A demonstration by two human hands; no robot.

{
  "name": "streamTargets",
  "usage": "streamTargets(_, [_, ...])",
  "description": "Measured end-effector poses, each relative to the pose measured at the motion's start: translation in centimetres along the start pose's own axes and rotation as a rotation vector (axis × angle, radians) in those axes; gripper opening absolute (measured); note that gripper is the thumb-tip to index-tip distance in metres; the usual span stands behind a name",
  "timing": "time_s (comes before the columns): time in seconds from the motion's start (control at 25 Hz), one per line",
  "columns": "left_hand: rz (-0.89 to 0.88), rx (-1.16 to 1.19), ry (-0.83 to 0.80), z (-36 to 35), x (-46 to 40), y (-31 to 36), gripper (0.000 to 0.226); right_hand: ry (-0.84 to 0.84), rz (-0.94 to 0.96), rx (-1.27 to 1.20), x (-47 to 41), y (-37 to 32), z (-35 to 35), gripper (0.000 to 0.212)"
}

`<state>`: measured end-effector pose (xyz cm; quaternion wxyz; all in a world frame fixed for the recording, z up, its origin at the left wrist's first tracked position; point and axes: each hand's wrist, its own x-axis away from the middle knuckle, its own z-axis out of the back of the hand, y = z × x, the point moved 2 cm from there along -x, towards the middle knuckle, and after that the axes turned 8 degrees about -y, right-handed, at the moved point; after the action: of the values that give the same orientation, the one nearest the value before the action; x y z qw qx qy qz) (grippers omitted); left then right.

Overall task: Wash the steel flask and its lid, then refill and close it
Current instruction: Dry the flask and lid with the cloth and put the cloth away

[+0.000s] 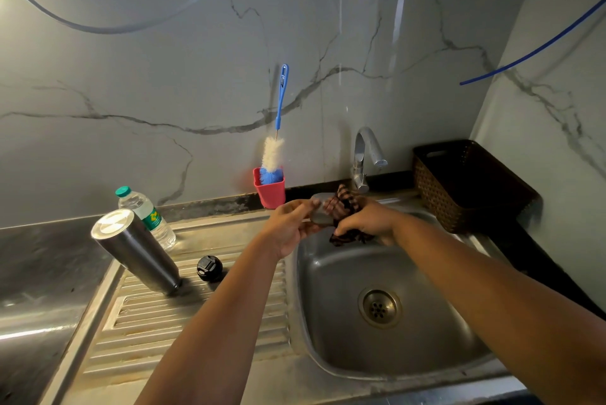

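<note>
Sink basin [331, 316]: lay nearest me, steel, with its round drain [379, 308] at the bottom.
Draining board [183, 316]: ridged steel, left of the basin.
Steel flask [136, 252]: stood upside down on the board, mouth on the ridges, leaning up and away to the left, flat base uppermost.
Flask lid [210, 268]: a black round cap, rested on the board just right of the flask's mouth, apart from it.
Left hand [290, 227]: was raised over the far left rim of the basin, fingers curled round a small grey, blurred object [319, 213]; I could not tell what it was.
Right hand [367, 219]: was beside the left, over the basin, clutching a dark checked cloth [344, 208] that was bunched against the grey object and hung below the fist.
Water bottle [147, 214]: clear plastic with a green cap, stood just behind the flask.
Red cup [270, 193]: sat at the back edge by the wall, holding a blue-handled bottle brush [275, 149] upright.
Tap [365, 155]: chrome, behind the hands, spout turned right.
Basket [465, 188]: dark woven, on the counter to the right of the tap.
Wall [164, 77]: grey veined marble, tubes looping across the top.
</note>
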<state>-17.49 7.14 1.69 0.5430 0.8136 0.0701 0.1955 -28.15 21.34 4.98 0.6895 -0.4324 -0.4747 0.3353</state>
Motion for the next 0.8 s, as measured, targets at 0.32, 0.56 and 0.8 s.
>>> streamTargets(0.32, [-0.135,-0.01,-0.088,0.2,1.4,-0.8,0.05,-0.144,-0.2,-0.589,0.2,1.0,2.3,0.038])
streamTargets(0.56, [-0.124,0.023,-0.059,-0.7,1.2,-1.8,0.038,-0.307,-0.086,-0.319,0.7,0.7,1.6,0.052])
streamTargets(0.8, [0.011,-0.03,0.146,-0.6,0.0,-1.9,0.036,-0.263,-0.063,-0.002,0.0,2.0,0.6,0.048])
